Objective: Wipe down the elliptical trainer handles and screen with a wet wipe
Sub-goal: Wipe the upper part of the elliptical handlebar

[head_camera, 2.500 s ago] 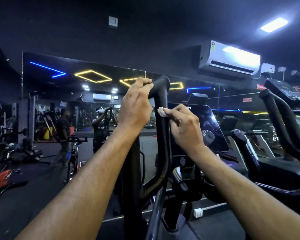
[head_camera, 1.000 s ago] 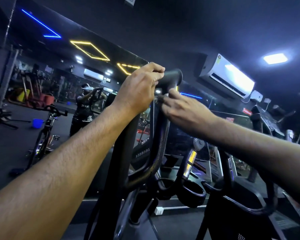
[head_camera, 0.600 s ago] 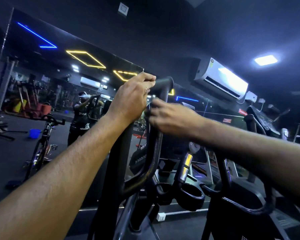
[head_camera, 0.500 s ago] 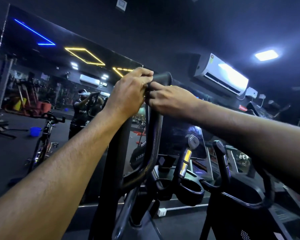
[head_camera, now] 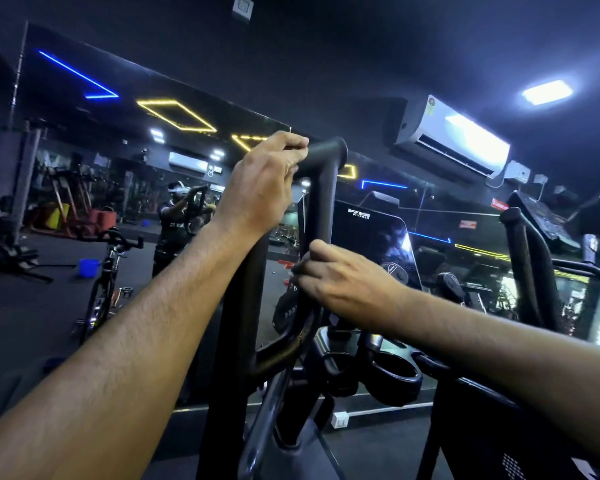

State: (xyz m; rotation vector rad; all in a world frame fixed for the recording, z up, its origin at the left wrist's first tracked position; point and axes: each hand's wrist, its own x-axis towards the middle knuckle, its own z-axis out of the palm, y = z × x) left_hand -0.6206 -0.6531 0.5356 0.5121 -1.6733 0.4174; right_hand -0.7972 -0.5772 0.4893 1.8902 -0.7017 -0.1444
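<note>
Down slides the right hand [head_camera: 343, 285] from the top bend, its grip wrapped round the handle [head_camera: 321, 209] shaft, wipe hidden inside. Left hand [head_camera: 260, 188] clamps the top. Handle-wiping underway; next, probably the screen [head_camera: 371, 244] just beyond.

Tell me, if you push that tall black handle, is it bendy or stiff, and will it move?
Probably stiff: the handle looks like thick dark tube and holds its shape under the left hand gripping its top. It may swing, since elliptical handles usually pivot; that grip seems to steady it. Its smooth sheen suggests slipperiness where the right hand curls round it.
</note>
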